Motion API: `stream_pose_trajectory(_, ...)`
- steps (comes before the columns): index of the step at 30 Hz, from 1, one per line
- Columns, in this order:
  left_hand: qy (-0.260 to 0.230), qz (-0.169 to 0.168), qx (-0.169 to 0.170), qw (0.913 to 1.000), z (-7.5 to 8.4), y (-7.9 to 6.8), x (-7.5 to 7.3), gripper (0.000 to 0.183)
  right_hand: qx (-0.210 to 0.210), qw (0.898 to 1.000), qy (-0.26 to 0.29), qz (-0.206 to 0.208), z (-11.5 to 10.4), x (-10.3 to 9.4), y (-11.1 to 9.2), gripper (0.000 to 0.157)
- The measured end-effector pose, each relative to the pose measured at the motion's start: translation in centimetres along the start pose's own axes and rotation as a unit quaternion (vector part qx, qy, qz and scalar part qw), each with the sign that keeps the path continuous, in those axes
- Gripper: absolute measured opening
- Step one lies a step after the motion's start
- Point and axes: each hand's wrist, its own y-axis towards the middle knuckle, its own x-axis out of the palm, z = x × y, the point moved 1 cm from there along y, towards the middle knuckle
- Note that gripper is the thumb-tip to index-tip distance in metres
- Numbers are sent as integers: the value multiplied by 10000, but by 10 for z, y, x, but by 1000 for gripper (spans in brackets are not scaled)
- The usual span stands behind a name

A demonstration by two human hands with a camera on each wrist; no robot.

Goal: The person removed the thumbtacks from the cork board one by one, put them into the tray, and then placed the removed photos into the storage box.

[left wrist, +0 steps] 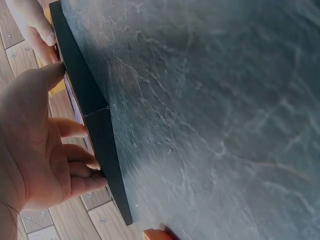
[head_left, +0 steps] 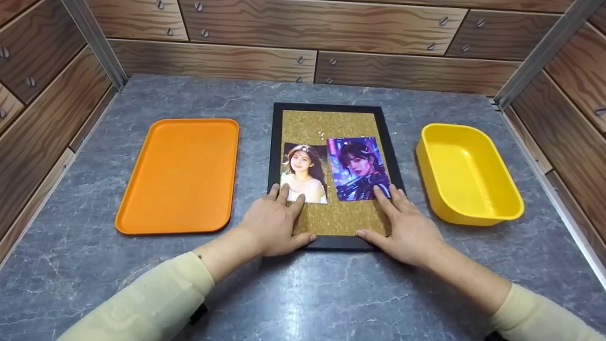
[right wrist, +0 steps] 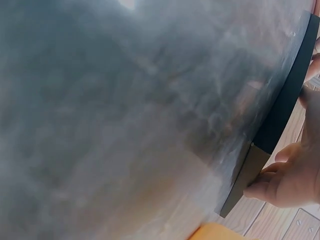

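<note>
A cork board (head_left: 336, 219) with a black frame (head_left: 341, 243) lies flat in the middle of the table. Side by side on the cork are two pictures: a photo (head_left: 316, 187) of a person in a white top, and a purple-blue illustration (head_left: 343, 182) of a dark-haired figure. My left hand (head_left: 274, 220) rests on the board's near left corner, fingers extended and reaching the photo's lower edge. Mirroring it, my right hand (head_left: 409, 227) rests at the near right corner, fingertips at the illustration's lower right. In both wrist views, fingers rest along the frame's edge (left wrist: 100, 125).
An orange tray (head_left: 184, 175) lies flat to the left of the board. To the right stands a yellow rectangular tub (head_left: 466, 175), with nothing visible inside. Wood-patterned panels (head_left: 265, 28) wall in the grey marbled table (head_left: 303, 293) at the back and sides.
</note>
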Motion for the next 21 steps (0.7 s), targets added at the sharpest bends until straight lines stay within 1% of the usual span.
stream_pose_trajectory(7,48,-59,-6,10000,0,0,0,93,-62,9998,-122,144,-2,-8,1,117)
stream_pose_trajectory(14,153,60,36,9999,0,0,1,93,-128,9995,-135,247,-3,-8,-2,115)
stream_pose_trajectory(21,224,104,57,9997,0,0,2,92,-121,9992,-122,360,0,-7,-7,113)
